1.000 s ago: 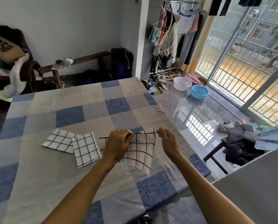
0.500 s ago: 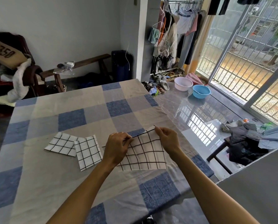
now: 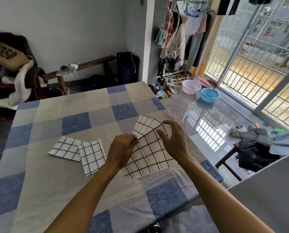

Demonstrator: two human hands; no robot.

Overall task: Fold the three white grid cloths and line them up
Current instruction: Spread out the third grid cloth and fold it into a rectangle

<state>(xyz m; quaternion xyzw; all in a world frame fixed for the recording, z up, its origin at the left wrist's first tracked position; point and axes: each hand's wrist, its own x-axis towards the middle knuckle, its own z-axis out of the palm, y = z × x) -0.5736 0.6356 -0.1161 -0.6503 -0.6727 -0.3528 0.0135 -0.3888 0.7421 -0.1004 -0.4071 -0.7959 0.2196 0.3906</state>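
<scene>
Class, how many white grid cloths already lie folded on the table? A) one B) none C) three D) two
D: the first folded cloth and the second folded cloth lie side by side, while the third cloth lies unfolded, pinched by the left hand.

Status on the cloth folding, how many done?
Two done: the first folded cloth and second folded cloth lie touching on the table, slightly askew. In hand: the third cloth, partly open; left hand pinches its edge, right hand hovers open above. Left: finish folding it and straighten the row.
</scene>
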